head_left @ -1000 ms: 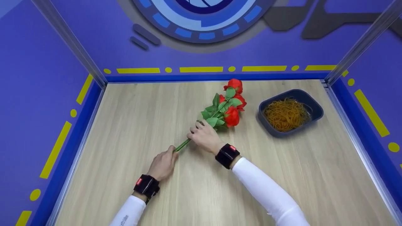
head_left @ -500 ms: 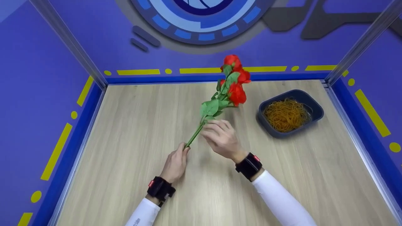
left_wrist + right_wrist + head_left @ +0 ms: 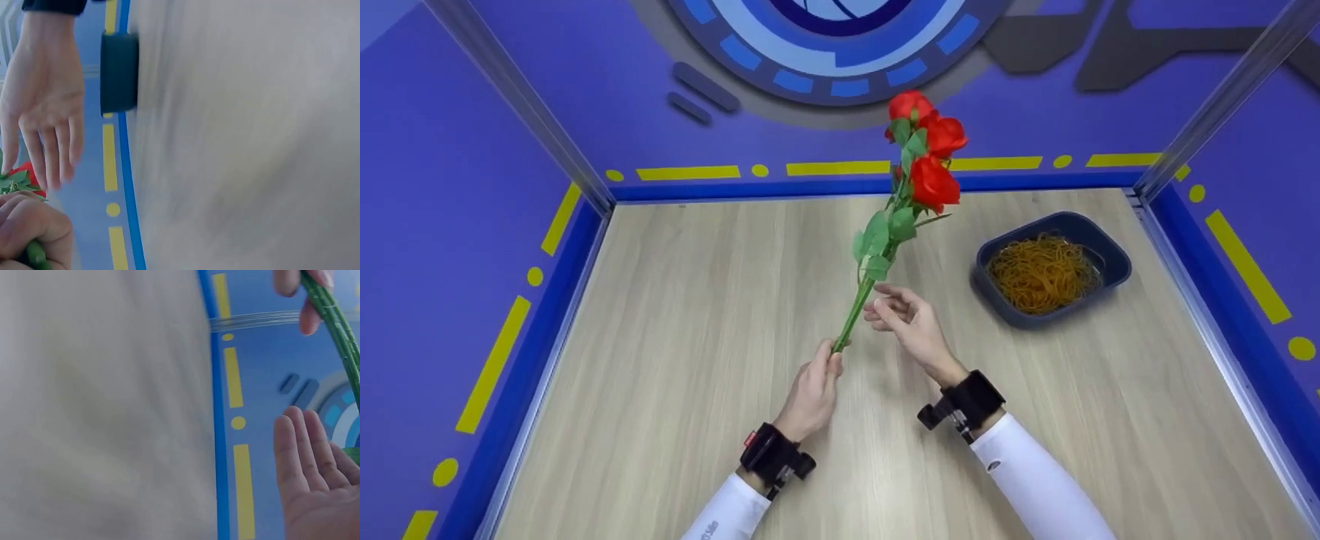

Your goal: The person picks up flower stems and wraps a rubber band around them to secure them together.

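A bunch of red artificial roses (image 3: 922,154) with green leaves stands raised above the wooden table (image 3: 697,300), tilted up and to the right. My left hand (image 3: 814,386) grips the bottom of the green stems (image 3: 853,315); its curled fingers (image 3: 28,225) wrap the stem (image 3: 35,253) in the left wrist view. My right hand (image 3: 907,322) hovers just right of the stems with fingers relaxed and apart, holding nothing. The right wrist view shows its straight fingers (image 3: 306,461) beside the stems (image 3: 337,326).
A dark blue tray (image 3: 1114,262) filled with tan rubber bands (image 3: 1042,271) sits at the table's back right. Blue walls with yellow markings and metal corner posts (image 3: 517,112) enclose the table on three sides.
The roses went from lying on the table to being lifted upright by my left hand. My right hand let go of the stems and drew back to the right.
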Demonstrator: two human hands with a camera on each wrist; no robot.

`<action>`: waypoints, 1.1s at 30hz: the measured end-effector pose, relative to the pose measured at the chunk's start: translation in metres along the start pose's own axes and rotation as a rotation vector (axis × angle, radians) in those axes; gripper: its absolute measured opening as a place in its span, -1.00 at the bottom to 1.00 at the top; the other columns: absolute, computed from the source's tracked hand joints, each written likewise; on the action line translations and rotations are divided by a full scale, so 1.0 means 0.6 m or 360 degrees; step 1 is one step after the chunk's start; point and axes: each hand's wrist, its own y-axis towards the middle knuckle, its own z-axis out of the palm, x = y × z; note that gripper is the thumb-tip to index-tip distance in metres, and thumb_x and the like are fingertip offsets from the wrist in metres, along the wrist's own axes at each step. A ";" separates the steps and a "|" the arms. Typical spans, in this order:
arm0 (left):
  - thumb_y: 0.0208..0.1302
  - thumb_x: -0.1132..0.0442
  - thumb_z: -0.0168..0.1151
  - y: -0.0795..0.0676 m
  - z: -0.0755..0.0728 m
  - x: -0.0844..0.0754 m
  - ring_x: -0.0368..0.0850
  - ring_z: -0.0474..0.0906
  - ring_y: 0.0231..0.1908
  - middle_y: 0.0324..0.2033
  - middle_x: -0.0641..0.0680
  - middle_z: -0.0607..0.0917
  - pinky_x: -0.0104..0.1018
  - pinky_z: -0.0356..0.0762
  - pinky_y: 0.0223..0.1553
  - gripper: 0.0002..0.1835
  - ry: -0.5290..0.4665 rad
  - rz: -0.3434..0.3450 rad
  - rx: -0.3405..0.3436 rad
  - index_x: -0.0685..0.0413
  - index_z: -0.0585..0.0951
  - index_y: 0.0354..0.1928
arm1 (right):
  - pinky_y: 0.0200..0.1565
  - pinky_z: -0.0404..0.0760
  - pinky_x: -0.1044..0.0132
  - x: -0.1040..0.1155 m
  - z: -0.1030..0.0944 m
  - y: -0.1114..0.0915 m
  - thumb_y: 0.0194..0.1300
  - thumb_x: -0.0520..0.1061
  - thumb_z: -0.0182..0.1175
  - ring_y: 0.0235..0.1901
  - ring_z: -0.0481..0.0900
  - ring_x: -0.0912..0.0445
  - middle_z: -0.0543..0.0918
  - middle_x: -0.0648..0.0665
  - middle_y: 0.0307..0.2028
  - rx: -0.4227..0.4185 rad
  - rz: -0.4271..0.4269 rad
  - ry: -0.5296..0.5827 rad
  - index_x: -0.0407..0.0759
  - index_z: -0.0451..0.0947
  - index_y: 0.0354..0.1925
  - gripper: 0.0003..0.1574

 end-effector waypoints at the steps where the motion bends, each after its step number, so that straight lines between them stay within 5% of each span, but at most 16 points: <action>1: 0.75 0.23 -0.20 -0.002 0.004 -0.003 -0.31 0.30 -0.44 -0.41 0.03 0.49 -0.48 0.37 -0.39 -0.66 -0.0043 0.0007 0.0031 0.25 0.47 0.27 | 0.05 0.85 0.29 0.005 0.001 0.004 0.59 -0.20 0.16 -0.09 0.81 0.11 0.78 -0.32 0.01 0.0044 0.0049 0.0095 -0.46 0.36 0.40 -0.43; 4: 0.75 0.25 -0.23 -0.008 0.015 -0.010 -0.32 0.25 -0.43 -0.41 -0.08 0.37 -0.50 0.29 -0.36 -0.65 -0.0159 0.0017 0.0136 0.29 0.40 0.32 | 0.20 0.81 0.17 0.021 0.004 0.013 0.59 -0.19 0.16 -0.01 0.81 0.10 0.80 -0.17 0.04 0.0181 0.0134 0.0301 -0.44 0.21 0.48 -0.33; 8: 0.75 0.25 -0.22 -0.016 0.029 -0.016 -0.31 0.24 -0.40 -0.38 -0.10 0.30 -0.48 0.28 -0.32 -0.63 -0.0251 0.0029 0.0225 0.34 0.31 0.37 | 0.16 0.84 0.16 0.040 0.007 0.023 0.62 -0.12 0.15 -0.06 0.84 0.10 0.83 -0.06 -0.02 0.0277 0.0208 0.0479 -0.34 0.21 0.49 -0.33; 15: 0.74 0.27 -0.21 -0.028 0.053 -0.024 -0.32 0.24 -0.40 -0.39 -0.10 0.27 -0.51 0.28 -0.31 -0.60 -0.0345 -0.0030 0.0288 0.33 0.23 0.43 | -0.24 0.83 0.36 0.063 0.006 0.034 0.55 -0.24 0.20 -0.45 0.75 0.17 0.78 -0.04 -0.40 0.0180 0.0389 0.0827 -0.19 0.58 -0.06 -0.94; 22: 0.73 0.32 -0.25 -0.031 0.066 -0.035 -0.35 0.24 -0.48 -0.40 -0.09 0.28 -0.60 0.26 -0.45 -0.67 -0.0611 -0.0178 0.0478 0.25 0.16 0.39 | -0.61 0.14 0.52 0.077 0.008 0.036 0.60 -0.16 0.12 -0.73 0.20 0.31 0.34 0.13 -0.70 0.0134 0.0612 0.0895 0.00 0.38 -0.58 -0.49; 26: 0.72 0.34 -0.24 -0.028 0.063 -0.039 -0.31 0.29 -0.50 -0.40 -0.08 0.32 -0.60 0.34 -0.49 -0.66 -0.0729 -0.0286 0.0580 0.24 0.12 0.39 | -0.70 0.07 0.53 0.078 0.005 0.034 0.66 -0.06 0.06 -0.80 0.09 0.32 0.18 0.16 -0.77 0.0164 0.0644 0.0950 0.04 0.18 -0.64 -0.36; 33: 0.72 0.27 -0.12 -0.020 0.053 -0.047 -0.29 0.48 -0.50 -0.41 -0.06 0.47 -0.54 0.52 -0.44 -0.65 -0.0733 -0.0285 0.0646 0.26 0.25 0.38 | -0.69 -0.07 0.48 0.081 -0.001 0.029 0.72 -0.02 -0.13 -0.79 -0.02 0.30 0.09 0.16 -0.78 0.0276 0.0668 0.0957 0.05 0.10 -0.65 -0.34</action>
